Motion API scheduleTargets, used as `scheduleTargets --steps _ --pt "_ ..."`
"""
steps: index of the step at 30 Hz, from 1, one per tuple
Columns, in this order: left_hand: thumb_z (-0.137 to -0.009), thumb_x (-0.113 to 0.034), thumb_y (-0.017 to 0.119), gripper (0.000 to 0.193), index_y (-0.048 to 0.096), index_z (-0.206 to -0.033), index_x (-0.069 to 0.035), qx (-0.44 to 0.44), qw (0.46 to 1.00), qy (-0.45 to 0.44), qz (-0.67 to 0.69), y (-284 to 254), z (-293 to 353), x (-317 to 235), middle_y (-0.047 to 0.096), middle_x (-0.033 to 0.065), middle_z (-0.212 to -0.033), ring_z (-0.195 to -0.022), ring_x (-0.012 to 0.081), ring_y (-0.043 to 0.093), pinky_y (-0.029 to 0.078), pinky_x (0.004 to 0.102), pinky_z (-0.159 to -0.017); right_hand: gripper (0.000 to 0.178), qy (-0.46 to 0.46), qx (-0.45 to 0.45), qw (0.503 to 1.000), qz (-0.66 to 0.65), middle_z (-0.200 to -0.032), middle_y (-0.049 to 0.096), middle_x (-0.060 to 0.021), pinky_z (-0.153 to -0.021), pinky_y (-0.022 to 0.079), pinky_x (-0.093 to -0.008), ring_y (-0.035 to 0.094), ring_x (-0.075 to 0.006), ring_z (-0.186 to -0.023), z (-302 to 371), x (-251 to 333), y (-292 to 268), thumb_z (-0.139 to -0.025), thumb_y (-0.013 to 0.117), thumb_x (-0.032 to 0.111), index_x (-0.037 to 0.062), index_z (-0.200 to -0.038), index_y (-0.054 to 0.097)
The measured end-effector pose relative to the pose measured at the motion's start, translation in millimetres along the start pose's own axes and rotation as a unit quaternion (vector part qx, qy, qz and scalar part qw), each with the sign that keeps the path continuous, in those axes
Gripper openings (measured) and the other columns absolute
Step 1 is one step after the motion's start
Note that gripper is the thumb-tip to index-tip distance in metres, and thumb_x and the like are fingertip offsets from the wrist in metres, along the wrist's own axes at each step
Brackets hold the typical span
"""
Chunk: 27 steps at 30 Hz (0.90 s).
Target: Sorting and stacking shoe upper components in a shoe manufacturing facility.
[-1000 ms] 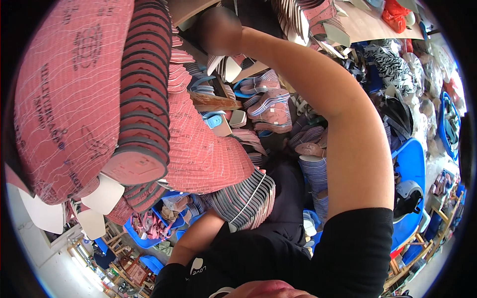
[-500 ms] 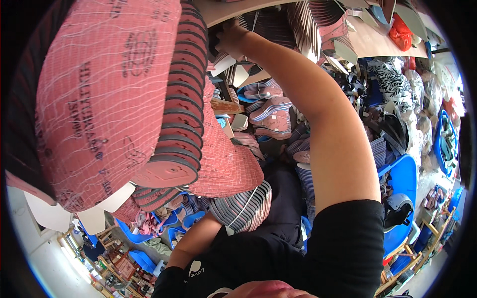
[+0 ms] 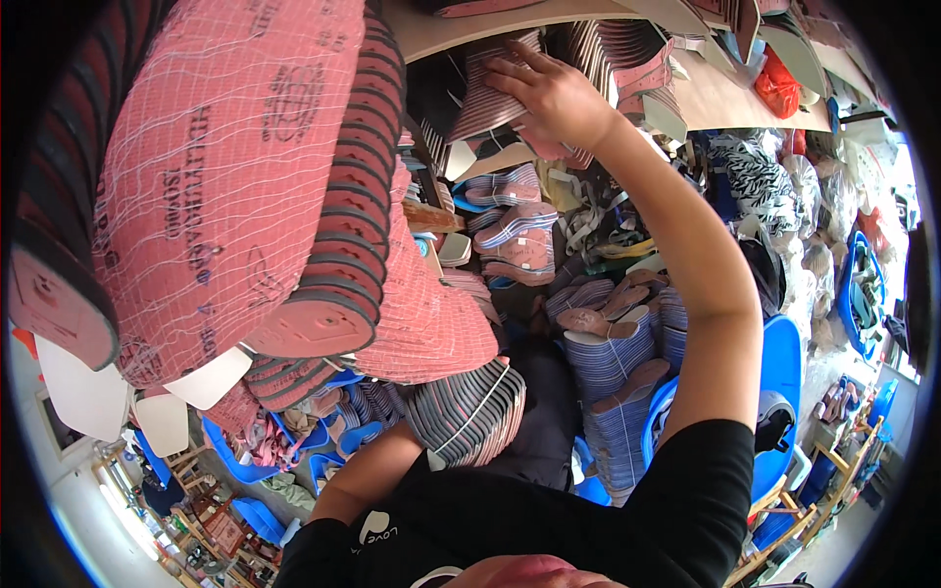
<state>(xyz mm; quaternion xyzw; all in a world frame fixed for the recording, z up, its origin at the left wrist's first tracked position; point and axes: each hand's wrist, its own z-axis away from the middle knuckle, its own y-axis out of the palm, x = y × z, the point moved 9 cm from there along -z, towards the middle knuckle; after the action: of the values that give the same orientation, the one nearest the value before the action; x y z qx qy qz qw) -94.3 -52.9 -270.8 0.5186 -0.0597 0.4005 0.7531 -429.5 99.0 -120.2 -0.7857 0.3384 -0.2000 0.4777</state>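
Observation:
My right hand (image 3: 569, 103) is up at the shelf, its fingers wrapped over the end of a stack of pinkish, layered shoe insoles (image 3: 493, 93); its thumb is hidden. Pink insole surface shows just below the palm. A tied bundle of grey-and-pink insoles (image 3: 469, 416) rests against my left forearm (image 3: 374, 472), in front of my lap. My left hand is out of sight behind that bundle, so its fingers do not show.
A large stack of pink insoles in netting (image 3: 225, 196) looms close at left. The curved shelf edge (image 3: 520, 26) runs above my hand. Tall blue-striped insole stacks (image 3: 608, 392) stand beside my legs. A blue chair (image 3: 779, 372) is at right, blue bins (image 3: 230, 456) at lower left.
My right hand has come back out from deep in the shelf, moving right and nearer, and is now on an insole stack. My view has shifted slightly; the bundle stays at my left arm.

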Motion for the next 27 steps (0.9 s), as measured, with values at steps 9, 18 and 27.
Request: scheduleTargets --steps 9,18,27 --pt "-0.097 -0.037 0.026 0.051 0.038 -0.129 0.001 -0.054 0.981 0.025 -0.184 -40.4 -1.2 -12.3 0.043 0.0177 -0.133 -0.125 0.0323 0.039 0.034 0.0441 -0.105 0.051 0.198 -0.254 0.941 -0.106 -0.115 0.06 -0.0095 -0.09 0.048 -0.0379 0.053 -0.0342 -0.112 90.8 54.9 -120.2 -0.056 0.067 0.003 0.0054 -0.107 0.06" --pt "-0.095 -0.025 0.034 0.045 0.034 -0.134 -0.003 0.021 0.919 -0.044 -0.391 11.8 6.3 48.7 0.039 0.0128 -0.137 -0.13 0.0256 0.034 0.027 0.0406 -0.11 0.046 0.406 -0.228 0.885 0.015 -0.113 0.061 -0.0112 -0.088 0.048 -0.0367 0.055 -0.0319 -0.11 228.1 151.2 -234.5 -0.06 0.071 0.006 0.0031 -0.105 0.061" --pt "-0.097 -0.03 0.03 0.049 0.028 -0.136 0.0 0.051 0.887 -0.113 -0.445 7.5 -5.6 75.5 0.035 0.0149 -0.139 -0.131 0.0259 0.033 0.028 0.041 -0.11 0.05 0.596 -0.224 0.749 0.185 -0.114 0.06 -0.013 -0.094 0.044 -0.0379 0.054 -0.0304 -0.112 411.5 238.0 -373.6 -0.058 0.077 0.009 0.0025 -0.104 0.06"
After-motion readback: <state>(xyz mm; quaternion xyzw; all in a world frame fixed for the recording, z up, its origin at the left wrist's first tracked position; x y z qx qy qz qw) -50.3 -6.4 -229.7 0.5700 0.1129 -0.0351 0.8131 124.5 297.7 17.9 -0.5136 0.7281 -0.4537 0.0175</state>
